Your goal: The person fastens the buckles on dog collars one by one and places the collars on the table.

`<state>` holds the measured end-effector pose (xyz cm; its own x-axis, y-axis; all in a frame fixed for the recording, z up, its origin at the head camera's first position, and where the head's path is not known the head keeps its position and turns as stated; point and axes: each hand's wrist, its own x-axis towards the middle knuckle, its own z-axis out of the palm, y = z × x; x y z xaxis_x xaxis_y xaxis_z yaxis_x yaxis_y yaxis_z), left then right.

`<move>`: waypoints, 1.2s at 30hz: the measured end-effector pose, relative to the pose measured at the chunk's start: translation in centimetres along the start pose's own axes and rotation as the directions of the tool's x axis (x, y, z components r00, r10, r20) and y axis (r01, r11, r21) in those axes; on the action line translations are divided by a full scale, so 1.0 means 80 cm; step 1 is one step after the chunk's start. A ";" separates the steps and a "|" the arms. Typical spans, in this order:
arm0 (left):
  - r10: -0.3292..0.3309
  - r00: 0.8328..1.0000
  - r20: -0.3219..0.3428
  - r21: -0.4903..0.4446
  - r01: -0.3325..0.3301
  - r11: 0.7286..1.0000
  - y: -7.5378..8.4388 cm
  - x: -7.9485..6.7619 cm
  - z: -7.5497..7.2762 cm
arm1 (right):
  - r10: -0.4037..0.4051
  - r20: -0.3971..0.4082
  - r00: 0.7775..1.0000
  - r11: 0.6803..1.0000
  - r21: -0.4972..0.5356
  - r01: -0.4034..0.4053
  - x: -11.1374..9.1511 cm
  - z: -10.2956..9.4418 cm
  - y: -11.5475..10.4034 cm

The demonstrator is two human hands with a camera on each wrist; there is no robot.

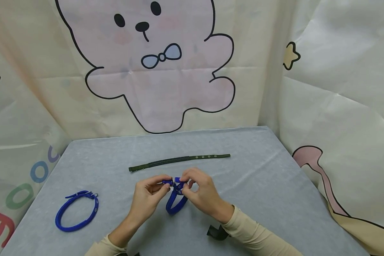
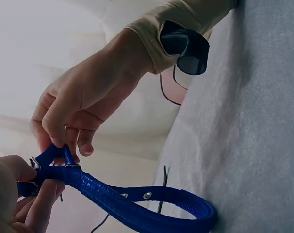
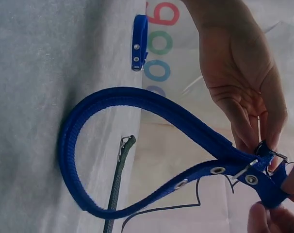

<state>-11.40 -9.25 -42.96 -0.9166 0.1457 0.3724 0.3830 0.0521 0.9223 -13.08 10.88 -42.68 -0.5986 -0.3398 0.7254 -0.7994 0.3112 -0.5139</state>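
Both hands hold a blue pet collar (image 1: 176, 206) above the table, its padded loop hanging down. At the buckle end, my left hand (image 1: 148, 197) pinches the collar between thumb and fingers. My right hand (image 1: 202, 192) pinches the strap's holed end, which is bent back near the metal buckle (image 3: 281, 157). Metal eyelets show along the strap (image 3: 217, 170) in the right wrist view. From the left wrist view, the strap forms a small raised bend (image 2: 55, 154) under the right fingertips. The fingers partly hide the buckle.
A second blue collar (image 1: 60, 213), closed into a ring, lies at the left of the grey-blue table (image 1: 275, 213). Beyond the hands, a dark green collar (image 1: 169, 161) lies stretched out. Printed curtains (image 1: 243, 117) stand behind and at both sides.
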 end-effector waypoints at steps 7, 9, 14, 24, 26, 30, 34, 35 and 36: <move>0.027 1.000 0.003 -0.010 -0.027 1.000 0.003 0.000 0.000 | 0.060 0.112 0.992 0.987 0.141 -0.075 -0.001 -0.001 -0.003; 0.037 0.999 -0.004 -0.019 -0.037 0.999 0.003 0.000 -0.001 | 0.088 0.126 0.988 0.975 0.194 -0.112 -0.002 0.000 -0.003; 0.059 0.997 0.044 -0.051 -0.056 0.997 0.005 0.002 -0.006 | 0.135 0.108 0.985 0.953 0.256 -0.159 -0.004 0.003 -0.004; -0.035 0.988 0.153 -0.054 0.044 0.998 0.009 0.003 -0.006 | 0.117 0.041 0.992 0.947 0.298 -0.124 -0.005 0.009 -0.008; -0.051 0.986 0.157 -0.054 0.060 0.997 0.008 0.003 -0.005 | 0.127 0.042 0.991 0.936 0.325 -0.134 -0.005 0.009 -0.008; -0.073 0.990 0.118 -0.051 0.079 0.996 0.008 0.002 -0.003 | 0.167 0.103 0.981 0.907 0.374 -0.194 -0.005 0.009 -0.007; -0.100 0.993 0.058 -0.054 0.103 0.993 0.009 0.000 0.000 | 0.233 0.192 0.953 0.872 0.392 -0.292 -0.004 0.006 -0.009; -0.107 0.993 0.048 -0.060 0.110 0.992 0.009 -0.001 0.000 | 0.248 0.206 0.947 0.866 0.391 -0.312 -0.003 0.006 -0.010; -0.114 0.993 0.037 -0.065 0.117 0.991 0.009 -0.001 0.001 | 0.260 0.218 0.941 0.861 0.388 -0.328 -0.002 0.005 -0.011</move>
<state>-11.01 -9.12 -42.33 -0.9496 0.1748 0.2603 0.2650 0.0041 0.9642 -12.30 10.33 -42.57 -0.7822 -0.4318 0.4492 -0.5122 0.0353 -0.8581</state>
